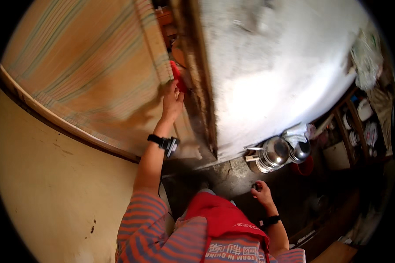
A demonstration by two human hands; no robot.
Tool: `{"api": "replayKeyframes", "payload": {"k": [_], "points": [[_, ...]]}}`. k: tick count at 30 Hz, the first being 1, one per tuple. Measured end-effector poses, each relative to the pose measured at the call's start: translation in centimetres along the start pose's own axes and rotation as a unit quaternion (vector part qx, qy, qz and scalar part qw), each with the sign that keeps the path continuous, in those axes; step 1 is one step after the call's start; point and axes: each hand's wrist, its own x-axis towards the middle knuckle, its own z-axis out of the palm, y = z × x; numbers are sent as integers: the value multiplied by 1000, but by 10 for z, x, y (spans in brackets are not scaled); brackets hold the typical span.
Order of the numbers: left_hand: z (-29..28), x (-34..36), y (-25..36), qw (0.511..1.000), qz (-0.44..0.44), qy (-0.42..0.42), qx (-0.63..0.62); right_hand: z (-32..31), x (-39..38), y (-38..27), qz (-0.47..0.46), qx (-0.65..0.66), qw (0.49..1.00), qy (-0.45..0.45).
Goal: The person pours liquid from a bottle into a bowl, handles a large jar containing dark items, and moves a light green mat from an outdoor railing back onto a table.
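Okay, our left hand (173, 103) is at the striped curtain (96, 74)'s free edge, beside the wooden doorframe (202, 87); fingers bunched, but we can't tell if they pinch cloth. Our right hand (264, 196) hangs low, curled on a small dark object (256, 187), kind unclear. The curtain blocks most of the opening, partly hiding a red item (178, 76). Right of the frame we get white wall (259, 96), metal pots (276, 151), red bucket (303, 167), plastic bag (368, 61) and crowded shelves (355, 118).
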Motion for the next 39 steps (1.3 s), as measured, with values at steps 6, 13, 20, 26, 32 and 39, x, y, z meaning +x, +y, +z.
{"api": "replayKeyframes", "payload": {"k": [6,13,20,26,32,39], "points": [[-155,82,-109,960,-103,61,-251,181,93,-148,-101,-10,985,-138],[-321,97,-133,930,-97,70,-349,309,158,-289,-113,-30,958,-261],[-387,151,-189,892,-62,94,-438,405,234,-403,-81,48,940,-327],[-428,244,-244,897,-13,129,-422,494,330,-496,-140,103,908,-382],[-476,392,-251,836,21,461,-297,549,447,-649,-115,91,863,-484],[-579,554,-279,863,42,502,44,571,547,-830,-96,196,844,-490]]}}
